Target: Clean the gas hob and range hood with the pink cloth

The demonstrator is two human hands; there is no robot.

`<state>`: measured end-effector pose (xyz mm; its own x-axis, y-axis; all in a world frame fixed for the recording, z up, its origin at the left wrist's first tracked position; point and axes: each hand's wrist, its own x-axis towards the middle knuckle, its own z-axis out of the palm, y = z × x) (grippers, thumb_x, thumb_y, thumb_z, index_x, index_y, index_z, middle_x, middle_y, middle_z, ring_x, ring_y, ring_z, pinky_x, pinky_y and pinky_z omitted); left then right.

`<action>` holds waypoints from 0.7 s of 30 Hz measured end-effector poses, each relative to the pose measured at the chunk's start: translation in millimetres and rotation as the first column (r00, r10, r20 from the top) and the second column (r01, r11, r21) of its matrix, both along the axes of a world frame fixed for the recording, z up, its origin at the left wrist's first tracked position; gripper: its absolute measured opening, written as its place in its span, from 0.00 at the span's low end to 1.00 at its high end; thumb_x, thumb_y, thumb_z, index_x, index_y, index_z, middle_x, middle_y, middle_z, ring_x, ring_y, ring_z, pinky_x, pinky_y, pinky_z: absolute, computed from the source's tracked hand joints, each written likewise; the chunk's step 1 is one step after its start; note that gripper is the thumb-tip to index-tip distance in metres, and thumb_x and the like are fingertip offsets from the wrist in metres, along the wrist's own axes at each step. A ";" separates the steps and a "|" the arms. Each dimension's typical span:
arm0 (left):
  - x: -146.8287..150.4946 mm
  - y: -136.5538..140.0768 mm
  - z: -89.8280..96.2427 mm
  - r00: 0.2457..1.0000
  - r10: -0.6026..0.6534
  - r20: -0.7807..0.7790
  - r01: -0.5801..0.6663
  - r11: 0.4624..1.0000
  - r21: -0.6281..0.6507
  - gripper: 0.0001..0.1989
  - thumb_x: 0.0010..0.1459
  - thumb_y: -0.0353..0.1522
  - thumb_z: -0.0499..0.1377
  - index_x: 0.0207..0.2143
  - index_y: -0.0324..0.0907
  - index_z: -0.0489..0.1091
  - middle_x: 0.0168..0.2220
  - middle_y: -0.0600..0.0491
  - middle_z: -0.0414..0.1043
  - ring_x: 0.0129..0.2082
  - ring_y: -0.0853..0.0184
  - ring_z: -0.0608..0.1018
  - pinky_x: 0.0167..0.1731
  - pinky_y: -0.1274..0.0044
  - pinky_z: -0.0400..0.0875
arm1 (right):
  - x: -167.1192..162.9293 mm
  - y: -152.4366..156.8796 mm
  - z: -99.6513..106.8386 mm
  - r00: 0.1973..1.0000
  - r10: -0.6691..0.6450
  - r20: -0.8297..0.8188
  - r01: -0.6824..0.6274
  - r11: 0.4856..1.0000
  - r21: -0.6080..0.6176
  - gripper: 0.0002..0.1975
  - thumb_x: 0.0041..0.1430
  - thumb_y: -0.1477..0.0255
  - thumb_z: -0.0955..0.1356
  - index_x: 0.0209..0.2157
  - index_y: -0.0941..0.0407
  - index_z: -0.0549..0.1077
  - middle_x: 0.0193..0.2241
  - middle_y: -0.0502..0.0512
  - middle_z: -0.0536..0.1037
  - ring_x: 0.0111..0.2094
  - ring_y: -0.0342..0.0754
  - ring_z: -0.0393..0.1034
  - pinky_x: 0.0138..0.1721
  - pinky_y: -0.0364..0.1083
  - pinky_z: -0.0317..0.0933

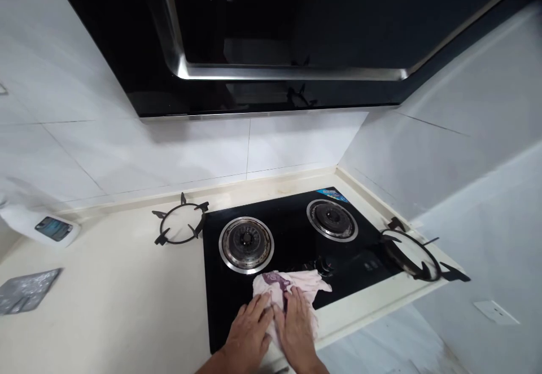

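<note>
A pale pink cloth point(315, 281) with a purple patch lies crumpled over the front edge of the black gas hob point(288, 233). My left hand point(249, 329) rests on its left part, fingers stretched out. Beside it, my right hand point(295, 326) lies flat on the cloth, fingers extended towards the hob. Neither hand visibly grips the fabric. Just beyond the cloth are the hob's control knobs point(324, 266), partly covered. The left burner point(246, 244) and the right burner point(332, 220) are exposed, with dirty metal rings around them.
One black pan support point(182, 242) sits on the cream countertop point(114, 283) left of the hob; another pan support point(409, 255) leans over its right edge. A white bottle point(38, 224) and a grey plastic packet point(27, 292) are far left. A black range hood point(271, 94) overhangs.
</note>
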<state>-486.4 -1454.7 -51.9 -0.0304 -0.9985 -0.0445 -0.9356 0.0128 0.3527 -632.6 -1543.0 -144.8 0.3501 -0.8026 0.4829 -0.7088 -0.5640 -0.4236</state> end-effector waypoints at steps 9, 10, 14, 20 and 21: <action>10.0 -65.4 27.2 0.995 0.059 0.080 -0.053 0.996 -0.067 0.23 0.63 0.35 0.55 0.60 0.41 0.67 0.67 0.44 0.60 0.65 0.52 0.63 0.59 0.61 0.63 | 44.2 -62.1 15.8 0.998 0.018 -0.059 -0.016 0.999 0.042 0.32 0.71 0.55 0.51 0.56 0.66 0.68 0.58 0.76 0.68 0.62 0.65 0.58 0.59 0.65 0.55; 9.4 -64.2 29.8 0.995 0.063 0.079 -0.058 0.996 -0.073 0.21 0.62 0.36 0.57 0.57 0.42 0.69 0.65 0.45 0.62 0.62 0.53 0.65 0.57 0.62 0.64 | 40.0 -61.0 16.3 0.997 0.045 -0.059 -0.044 0.999 0.032 0.31 0.71 0.56 0.52 0.56 0.65 0.68 0.57 0.75 0.69 0.62 0.65 0.58 0.59 0.64 0.55; 5.8 -34.0 24.3 0.995 0.093 0.047 -0.089 0.994 -0.067 0.15 0.56 0.39 0.64 0.45 0.45 0.73 0.56 0.49 0.68 0.53 0.57 0.71 0.49 0.65 0.66 | 22.1 -36.5 12.9 0.985 0.164 -0.056 -0.165 0.986 -0.023 0.25 0.71 0.58 0.56 0.55 0.61 0.69 0.56 0.70 0.71 0.61 0.62 0.60 0.60 0.63 0.55; 30.3 46.2 8.4 0.973 0.231 0.018 -0.229 0.971 -0.069 0.08 0.54 0.36 0.66 0.37 0.48 0.73 0.46 0.54 0.72 0.47 0.62 0.73 0.45 0.68 0.64 | 45.9 29.8 13.7 0.940 0.337 -0.040 -0.339 0.938 -0.064 0.22 0.68 0.60 0.61 0.57 0.56 0.67 0.60 0.66 0.68 0.64 0.65 0.56 0.61 0.66 0.55; 39.6 57.8 10.6 0.959 0.281 0.032 -0.278 0.958 -0.068 0.07 0.55 0.35 0.66 0.37 0.48 0.73 0.45 0.54 0.72 0.47 0.62 0.73 0.46 0.68 0.64 | 57.8 36.7 19.0 0.914 0.403 -0.043 -0.405 0.914 -0.034 0.22 0.68 0.60 0.62 0.59 0.56 0.66 0.62 0.66 0.66 0.65 0.65 0.54 0.61 0.66 0.55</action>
<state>-446.8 -1396.9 -41.3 0.2507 -0.9678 0.0225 -0.9187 -0.2306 0.3208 -574.8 -1506.3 -125.7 0.6569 -0.5689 0.4947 -0.4305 -0.8218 -0.3733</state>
